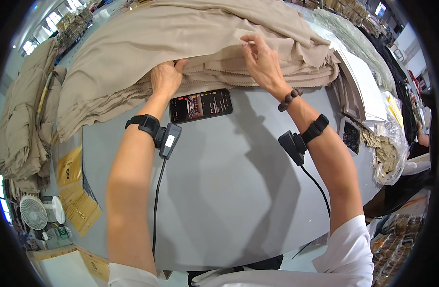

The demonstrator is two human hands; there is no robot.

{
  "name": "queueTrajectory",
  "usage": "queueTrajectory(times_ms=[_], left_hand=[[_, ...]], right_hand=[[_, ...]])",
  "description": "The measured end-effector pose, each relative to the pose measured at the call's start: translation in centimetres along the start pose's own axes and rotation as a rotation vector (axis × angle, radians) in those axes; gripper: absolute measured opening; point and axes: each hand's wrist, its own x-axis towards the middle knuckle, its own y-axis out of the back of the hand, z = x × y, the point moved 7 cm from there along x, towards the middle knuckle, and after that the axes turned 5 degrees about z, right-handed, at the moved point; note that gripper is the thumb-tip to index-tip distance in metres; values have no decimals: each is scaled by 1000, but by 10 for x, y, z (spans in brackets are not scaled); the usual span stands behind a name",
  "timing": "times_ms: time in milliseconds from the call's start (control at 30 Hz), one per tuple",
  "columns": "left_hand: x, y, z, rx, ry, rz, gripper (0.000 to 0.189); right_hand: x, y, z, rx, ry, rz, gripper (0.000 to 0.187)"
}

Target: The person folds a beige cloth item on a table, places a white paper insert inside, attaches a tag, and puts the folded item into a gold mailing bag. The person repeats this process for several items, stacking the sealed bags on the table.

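A stack of beige fabric pieces (pixel 133 43) with zigzag-cut edges lies in folds before me. My left hand (pixel 166 77) is at its near edge, the fingers hidden beneath the top layer and the thumb showing. My right hand (pixel 261 61) is held over the stack's edge to the right, fingers curled, with thumb and index fingertip close together. Something small and pale shows at those fingertips, too small to name. Between my wrists a smartphone (pixel 201 106) with a lit screen lies on the grey table (pixel 219 172), against the fabric.
White sheets or boards (pixel 363 86) stand at the right, near a small box with dark contents (pixel 349 135) and a plastic bag of fabric scraps (pixel 386 154). Leftward are yellow packets (pixel 70 168), folded fabric (pixel 24 114), a fan (pixel 33 212) and a bottle (pixel 58 233). Cables hang from both wrist devices.
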Motion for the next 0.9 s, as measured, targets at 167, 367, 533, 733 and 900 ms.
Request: queueTrajectory(times_ms=[167,367,533,733,900], left_hand=[[-3,6,-11,55,-68,101,33],[10,22,-13,-37,27,55,33],[3,69,13,-263,-83,275,40],[-18,57,26,-347,53,78,49],[-1,21,21,-1339,568,-2,68]], right_hand=[[-5,-22,12,-133,1,-146,48],[-3,-31,2,-130,87,-142,53],[5,-34,-3,-310,123,-167,59],[25,-29,-3,-333,165,-33,54],[25,-7,-23,-172,462,175,53]])
